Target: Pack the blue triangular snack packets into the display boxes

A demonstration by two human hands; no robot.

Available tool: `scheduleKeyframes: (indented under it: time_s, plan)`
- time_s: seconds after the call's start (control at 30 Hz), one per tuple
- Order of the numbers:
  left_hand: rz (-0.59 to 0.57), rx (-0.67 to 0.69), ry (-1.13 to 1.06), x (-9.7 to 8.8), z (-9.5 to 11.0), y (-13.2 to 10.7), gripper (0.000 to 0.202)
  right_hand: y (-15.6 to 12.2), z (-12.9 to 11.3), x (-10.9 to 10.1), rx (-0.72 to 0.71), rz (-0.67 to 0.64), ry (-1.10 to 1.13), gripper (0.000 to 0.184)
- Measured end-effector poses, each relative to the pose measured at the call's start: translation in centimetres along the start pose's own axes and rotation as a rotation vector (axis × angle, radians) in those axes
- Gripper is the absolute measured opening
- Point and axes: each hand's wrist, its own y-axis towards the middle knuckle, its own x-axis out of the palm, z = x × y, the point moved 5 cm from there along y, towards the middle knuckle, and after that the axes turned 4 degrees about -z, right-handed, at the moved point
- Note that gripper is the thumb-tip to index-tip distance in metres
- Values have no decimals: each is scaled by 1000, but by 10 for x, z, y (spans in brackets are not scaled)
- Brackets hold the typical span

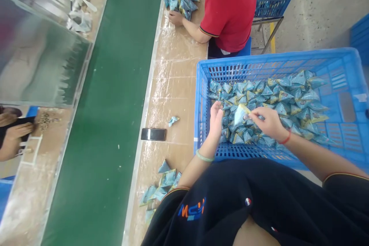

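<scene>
A blue plastic crate in front of me holds a heap of several small blue triangular packets. My left hand reaches into the crate's left side, fingers stretched out and cupped against the heap. My right hand rests on the heap beside it, fingers pinched on one packet that lies between both hands. A green bangle sits on my left wrist and a red band on my right.
A green conveyor belt runs along the left of the wooden bench. A phone, one loose packet and a small pile of packets lie on the bench. A person in red sorts packets farther along.
</scene>
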Motion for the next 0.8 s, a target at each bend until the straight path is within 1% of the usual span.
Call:
scheduleKeyframes:
  time_s: [0.03, 0.07, 0.13, 0.17, 0.2, 0.23, 0.27, 0.3, 0.33, 0.4, 0.43, 0.47, 0.5, 0.57, 0.63, 0.67, 0.73, 0.8]
  plan:
    - [-57, -10, 24, -1, 4, -2, 81, 0, -4, 2, -18, -20, 12, 31]
    - [-143, -19, 60, 0, 9, -4, 81, 1, -7, 3, -38, -35, 18, 30]
    - [-350, -52, 126, 3, 22, -11, 82, 5, -14, 4, -80, -63, 18, 29]
    - [-430, -78, 146, 3, 27, -14, 80, 9, -15, 5, -94, -70, 11, 29]
    - [-473, -103, 158, 3, 32, -17, 75, 15, -15, 5, -101, -76, 6, 29]
    - [-476, -122, 165, 1, 35, -18, 69, 23, -12, 8, -111, -101, 17, 29]
    - [-442, -133, 165, -1, 37, -19, 63, 32, -8, 13, -117, -137, 47, 31]
    - [-381, -140, 153, -5, 38, -18, 57, 43, 0, 20, -102, -163, 83, 34]
    - [-299, -145, 122, -10, 38, -18, 55, 55, 13, 28, -53, -169, 100, 38]
    - [-138, -183, -4, -20, 35, -19, 56, 80, 46, 50, 133, -171, -2, 48]
    - [-74, -218, -88, -24, 33, -20, 58, 91, 64, 66, 228, -195, -115, 49]
    - [-28, -260, -180, -28, 31, -23, 60, 101, 78, 84, 286, -256, -228, 45]
    - [3, -302, -272, -32, 31, -28, 61, 109, 90, 103, 300, -323, -301, 37]
    - [53, -337, -394, -38, 34, -39, 62, 116, 104, 142, 259, -454, -359, 24]
    - [134, -271, -376, -46, 41, -53, 60, 115, 111, 172, 223, -521, -372, 23]
    - [175, -216, -330, -50, 46, -60, 59, 112, 114, 182, 222, -536, -387, 24]
    - [250, -107, -251, -55, 53, -75, 57, 106, 118, 191, 230, -533, -410, 24]
    - [272, -46, -217, -56, 54, -87, 57, 102, 118, 188, 223, -498, -414, 22]
